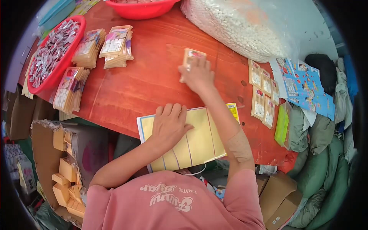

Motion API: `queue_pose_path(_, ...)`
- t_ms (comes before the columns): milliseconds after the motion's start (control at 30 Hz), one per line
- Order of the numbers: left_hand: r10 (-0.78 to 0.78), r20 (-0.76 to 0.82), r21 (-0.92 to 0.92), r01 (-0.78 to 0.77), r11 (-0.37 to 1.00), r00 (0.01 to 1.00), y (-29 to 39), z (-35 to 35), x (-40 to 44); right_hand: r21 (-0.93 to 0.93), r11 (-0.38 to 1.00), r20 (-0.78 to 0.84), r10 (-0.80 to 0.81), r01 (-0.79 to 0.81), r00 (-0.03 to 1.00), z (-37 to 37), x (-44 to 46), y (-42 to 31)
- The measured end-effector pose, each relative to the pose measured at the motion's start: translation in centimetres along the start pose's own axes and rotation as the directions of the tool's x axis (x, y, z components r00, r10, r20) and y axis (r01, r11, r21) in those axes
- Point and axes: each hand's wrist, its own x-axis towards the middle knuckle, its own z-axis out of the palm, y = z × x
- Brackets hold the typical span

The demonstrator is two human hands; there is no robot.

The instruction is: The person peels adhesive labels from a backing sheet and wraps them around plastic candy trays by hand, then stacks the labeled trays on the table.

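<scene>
My right hand (200,76) reaches over a small cream tray pack (194,53) of white pieces in the middle of the table. Its thumb is at the pack's left edge and its fingers curl over the top, covering much of it. My left hand (168,124) lies on a yellow sheet (197,134) with ruled lines, fingers stretched forward and thumb apart, holding nothing. The sheet overhangs the table's near edge, under my right forearm. To the right, several similar tray packs (258,107) lie side by side.
Stacks of tray packs (115,40) stand at left beside a red basin (80,42) of small sachets. Another red basin (142,9) and a big clear bag (237,28) of white pieces occupy the far side. Blue printed sheets (306,84) lie right. A cardboard box (44,145) sits below left.
</scene>
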Motion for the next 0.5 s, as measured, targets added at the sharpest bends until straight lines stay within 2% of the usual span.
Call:
queue_pose_path(33,0.001,-0.039,-0.029,-0.003,1.0,0.999,0.0,0.4,0.2,0.025,0.999,0.012,-0.025,0.025,1.0,0.0,-0.6,-1.7)
queue_pose_path(133,0.022,-0.012,-0.06,-0.023,0.998,1.0,-1.1,0.3,0.6,0.093,0.991,0.006,-0.1,0.099,0.995,-0.7,-2.3,-4.1)
queue_pose_path(167,0.053,-0.105,-0.093,-0.063,0.994,0.993,-1.7,0.5,0.8,0.113,0.986,-0.016,-0.124,0.125,0.992,-1.0,-2.7,-4.0)
queue_pose_path(200,0.079,-0.105,-0.087,-0.088,0.992,0.991,-2.6,0.4,0.8,0.134,0.979,-0.036,-0.149,0.153,0.988,-1.6,-3.2,-3.9)
queue_pose_path(300,0.142,-0.131,-0.109,-0.157,0.982,0.981,-5.4,-0.3,0.6,0.479,0.834,-0.011,-0.305,0.273,0.952,-4.6,-4.7,1.4)
queue_pose_path(367,0.138,-0.088,-0.15,-0.15,0.977,0.987,-7.0,-1.1,0.6,0.168,0.849,-0.198,-0.469,0.502,0.86,-4.3,-6.7,6.7)
queue_pose_path(467,0.181,-0.059,-0.182,-0.188,0.965,0.982,-7.3,-1.8,0.9,-0.01,0.888,-0.222,-0.45,0.459,0.865,-3.6,-9.2,10.5)
queue_pose_path(500,0.202,-0.054,-0.188,-0.209,0.96,0.978,-6.8,-1.7,1.3,0.069,0.9,-0.176,-0.414,0.431,0.893,-3.5,-9.4,10.7)
